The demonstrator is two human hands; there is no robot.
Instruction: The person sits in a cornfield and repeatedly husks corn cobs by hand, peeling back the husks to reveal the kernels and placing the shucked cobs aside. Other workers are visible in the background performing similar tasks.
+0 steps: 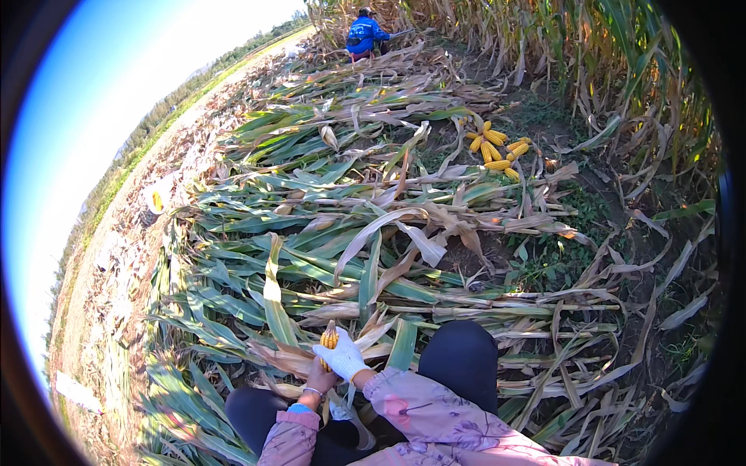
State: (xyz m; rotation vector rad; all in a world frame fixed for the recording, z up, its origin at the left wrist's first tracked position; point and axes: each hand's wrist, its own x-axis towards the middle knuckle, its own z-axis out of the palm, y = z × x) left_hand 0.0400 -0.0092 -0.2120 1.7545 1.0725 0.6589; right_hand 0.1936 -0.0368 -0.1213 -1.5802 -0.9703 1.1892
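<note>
Between my knees I have a corn cob [329, 338] with yellow kernels bare at its upper part. My left hand [322, 376], without a glove, is closed around its lower end. My right hand [342, 354], in a white knit glove, grips the cob's side just above and to the right of the left hand. Pale dry husks [373, 336] lie beside the gloved hand. Cut corn stalks [408, 309] with green and tan leaves spread across the ground before me. Farther off, to the right of the middle, several husked yellow cobs [489, 143] lie in a small pile.
A person in a blue jacket [363, 34] is low to the ground at the far top. Standing corn plants [594, 64] line the upper right. A pale container [156, 198] with something yellow sits at the left. An unhusked ear [329, 137] lies among the stalks.
</note>
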